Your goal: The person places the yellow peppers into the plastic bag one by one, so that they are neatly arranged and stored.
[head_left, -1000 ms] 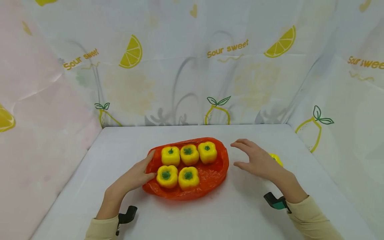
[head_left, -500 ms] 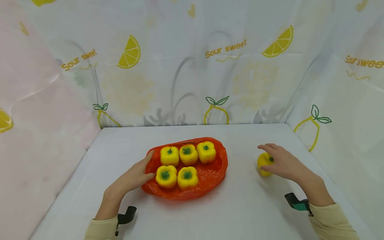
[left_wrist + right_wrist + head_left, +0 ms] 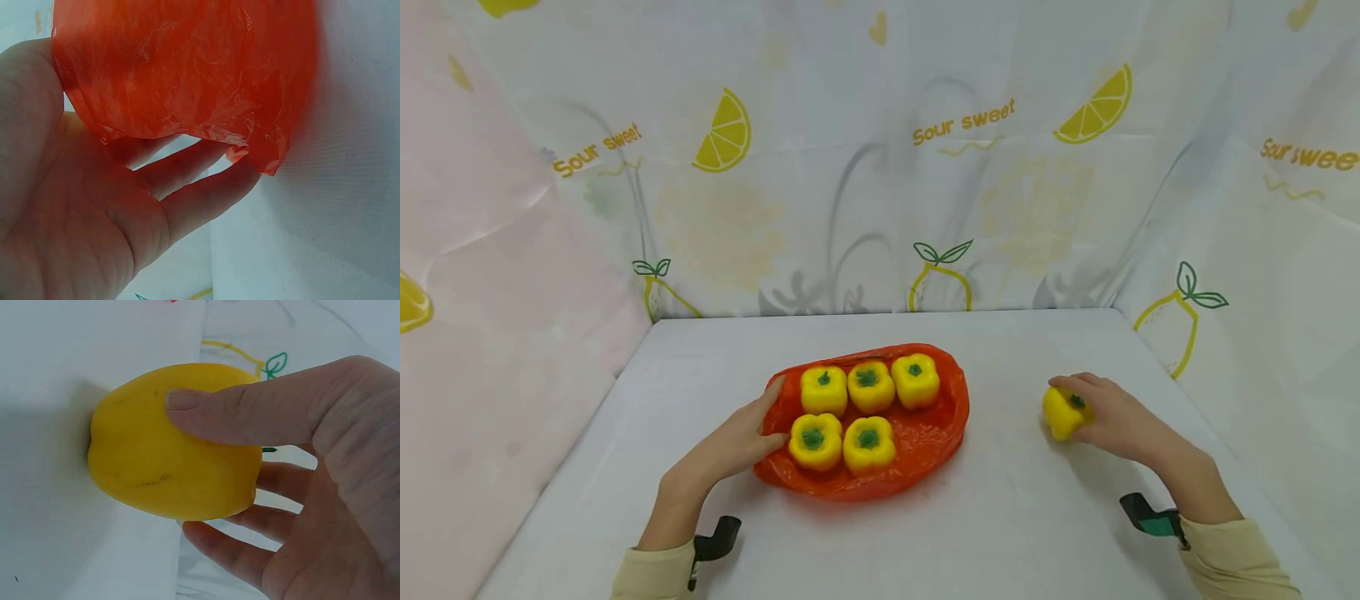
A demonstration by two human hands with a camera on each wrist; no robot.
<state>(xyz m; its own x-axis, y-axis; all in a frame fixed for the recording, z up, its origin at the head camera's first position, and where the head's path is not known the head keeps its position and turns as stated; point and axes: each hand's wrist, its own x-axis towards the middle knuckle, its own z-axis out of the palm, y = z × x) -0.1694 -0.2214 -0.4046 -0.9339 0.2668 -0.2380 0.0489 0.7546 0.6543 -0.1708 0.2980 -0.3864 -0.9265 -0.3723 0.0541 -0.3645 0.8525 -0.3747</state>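
Observation:
A red plastic bag, spread into a shallow oval, holds several yellow bell peppers with green stems. At its left end my left hand grips the edge, thumb towards the front and fingers farther back. Close up in the left wrist view, the bag hides the tips of that hand. Over on the right my right hand holds another yellow bell pepper, tilted. In the right wrist view the thumb lies across this pepper, fingers on its far side, its base close by the white tabletop.
The white table is bounded by a lemon-print cloth at the back and both sides. Small black devices are strapped at both wrists.
My right hand has moved right, away from the bag, to the lone yellow bell pepper and has taken hold of it, tilting it. The left hand stays at the bag.

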